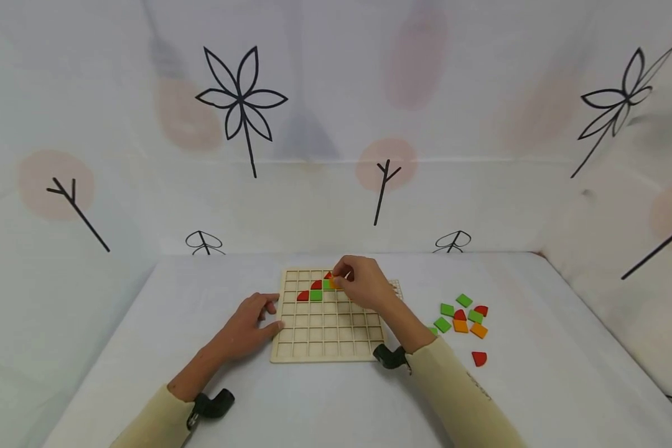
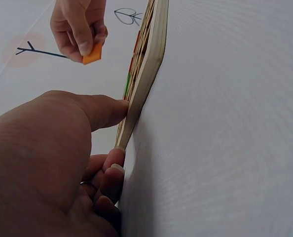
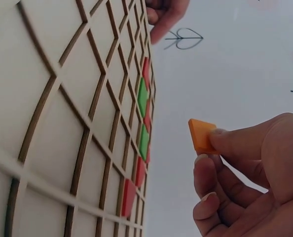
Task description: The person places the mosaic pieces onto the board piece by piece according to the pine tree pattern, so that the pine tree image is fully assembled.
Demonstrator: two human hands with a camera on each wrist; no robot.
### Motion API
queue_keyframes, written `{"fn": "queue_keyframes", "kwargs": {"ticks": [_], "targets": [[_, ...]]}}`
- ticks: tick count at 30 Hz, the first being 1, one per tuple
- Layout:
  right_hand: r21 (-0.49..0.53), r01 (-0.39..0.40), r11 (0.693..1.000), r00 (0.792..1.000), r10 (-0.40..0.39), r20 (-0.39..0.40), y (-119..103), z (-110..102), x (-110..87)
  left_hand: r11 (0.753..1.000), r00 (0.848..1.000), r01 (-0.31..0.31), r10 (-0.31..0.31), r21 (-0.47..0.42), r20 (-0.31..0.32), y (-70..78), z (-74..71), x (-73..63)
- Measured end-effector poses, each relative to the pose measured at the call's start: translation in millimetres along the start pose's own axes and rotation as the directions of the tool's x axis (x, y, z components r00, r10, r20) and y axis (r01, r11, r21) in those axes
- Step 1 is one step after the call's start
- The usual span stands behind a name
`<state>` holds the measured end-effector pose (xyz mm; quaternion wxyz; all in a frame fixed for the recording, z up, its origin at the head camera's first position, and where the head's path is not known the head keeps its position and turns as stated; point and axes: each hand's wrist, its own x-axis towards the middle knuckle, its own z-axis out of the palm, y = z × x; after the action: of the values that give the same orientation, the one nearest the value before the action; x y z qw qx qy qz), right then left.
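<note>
My right hand (image 1: 364,283) pinches an orange square tile (image 3: 203,136) between thumb and fingertips, held up above the far part of a pale wooden grid board (image 1: 308,341). Fingers and thumb of my left hand (image 1: 249,330) touch the board's left edge; its thumb lies straight against the rim in the left wrist view. In the board's far rows sit red quarter-round tiles (image 1: 303,296) and green square tiles (image 1: 316,295) in a stepped pattern. More red tiles (image 3: 128,197) in the grid show in the right wrist view, mostly hidden behind my right hand from above.
Right of the board lie several loose tiles: green squares (image 1: 447,309), orange squares (image 1: 478,330) and red quarter-rounds (image 1: 480,359). Part of a small patterned card (image 1: 396,287) shows past the board's far right corner. A white cloth covers the table (image 1: 325,404).
</note>
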<state>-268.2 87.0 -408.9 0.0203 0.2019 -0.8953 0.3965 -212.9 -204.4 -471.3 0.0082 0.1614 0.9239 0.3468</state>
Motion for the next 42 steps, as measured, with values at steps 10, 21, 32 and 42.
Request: {"fn": "queue_keyframes", "kwargs": {"ticks": [10, 21, 32, 42], "targets": [[0.03, -0.03, 0.999, 0.999, 0.029, 0.023, 3.5, 13.6, 4.7, 1.0, 1.0, 0.003, -0.002, 0.012, -0.012, 0.7, 0.7, 0.9], [-0.013, -0.021, 1.0, 0.999, 0.021, 0.036, 14.8, 21.7, 8.0, 1.0, 1.0, 0.019, -0.019, 0.01, -0.008, 0.8, -0.7, -0.1], [-0.062, -0.018, 0.998, 0.999, 0.021, 0.037, 18.3, 28.7, 7.7, 1.0, 1.0, 0.012, -0.012, 0.018, -0.01, -1.9, 1.7, 1.0], [-0.047, -0.015, 0.999, 0.999, 0.016, 0.036, 18.6, 30.1, 6.6, 1.0, 1.0, 0.02, -0.02, 0.013, -0.002, 0.8, 0.7, 0.0]]}}
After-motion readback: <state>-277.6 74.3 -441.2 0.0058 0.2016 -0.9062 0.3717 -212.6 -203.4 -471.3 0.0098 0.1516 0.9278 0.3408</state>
